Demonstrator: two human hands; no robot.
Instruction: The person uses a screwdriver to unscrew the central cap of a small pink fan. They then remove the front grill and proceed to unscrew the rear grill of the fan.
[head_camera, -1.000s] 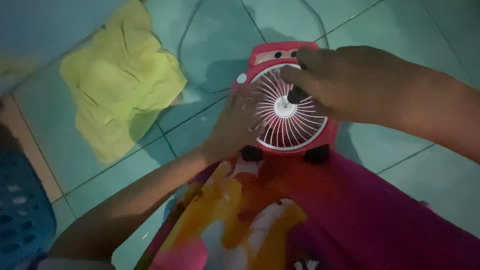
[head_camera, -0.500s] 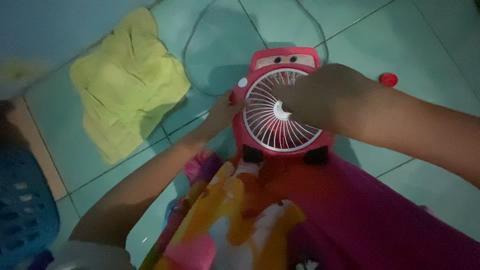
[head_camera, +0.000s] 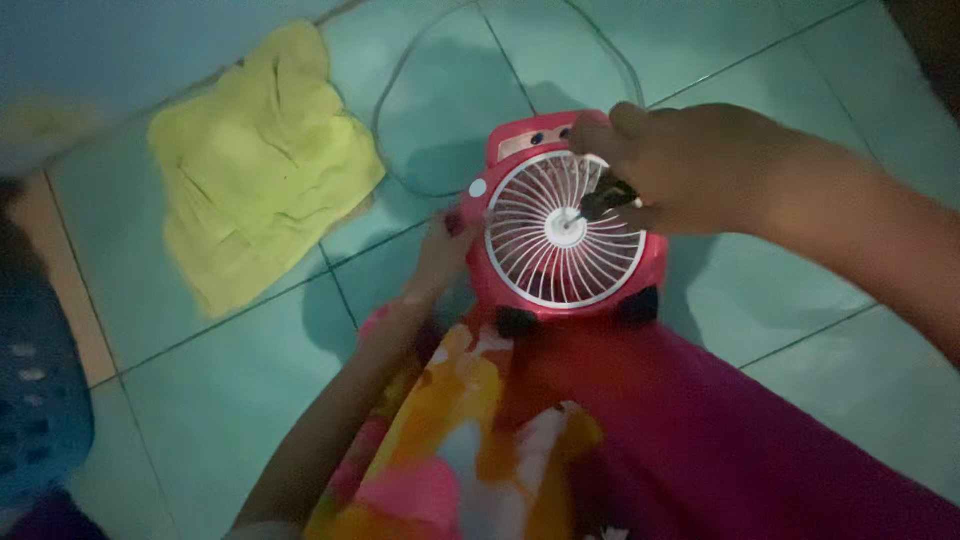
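A small red car-shaped fan (head_camera: 520, 300) with a round white grille (head_camera: 545, 255) stands on the tiled floor against my lap. My left hand (head_camera: 438, 250) grips the fan's left side. My right hand (head_camera: 690, 165) hovers over the grille's upper right, fingers closed on a small dark tool (head_camera: 605, 195). The tool's thin tip touches the grille's centre hub. Two black wheels show at the fan's lower edge.
A crumpled yellow cloth (head_camera: 255, 215) lies on the teal floor tiles (head_camera: 250, 400) to the left. A thin white cord (head_camera: 400, 110) loops behind the fan. A blue perforated basket (head_camera: 35, 400) stands at the lower left. My magenta and patterned clothing (head_camera: 700, 440) fills the foreground.
My right hand has shifted from covering the grille to its upper right, baring the hub. My left hand slid off the grille's face to the fan's left side.
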